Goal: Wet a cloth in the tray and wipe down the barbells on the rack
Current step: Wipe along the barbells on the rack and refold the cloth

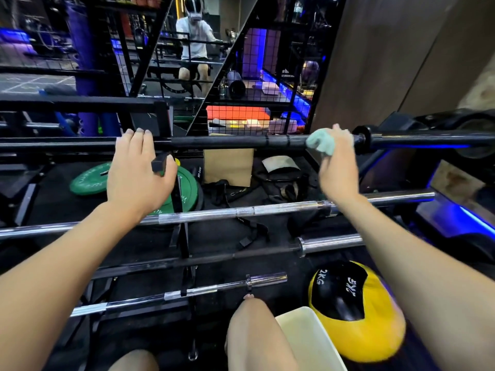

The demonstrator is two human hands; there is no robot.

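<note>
Presently my right hand (338, 153) clamps the green cloth (321, 145) around the top black barbell (227, 141) near its collar, left hand (139, 167) steadying it with fingers laid over, so I judge the lower chrome barbells (241, 211) and the rest remain unwiped, tray (310, 341) by my knee.

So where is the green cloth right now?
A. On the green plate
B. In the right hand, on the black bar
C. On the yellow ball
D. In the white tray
B. The right hand grips the cloth against the top black bar, while the tray sits down by the knee with no cloth showing in it.
</note>
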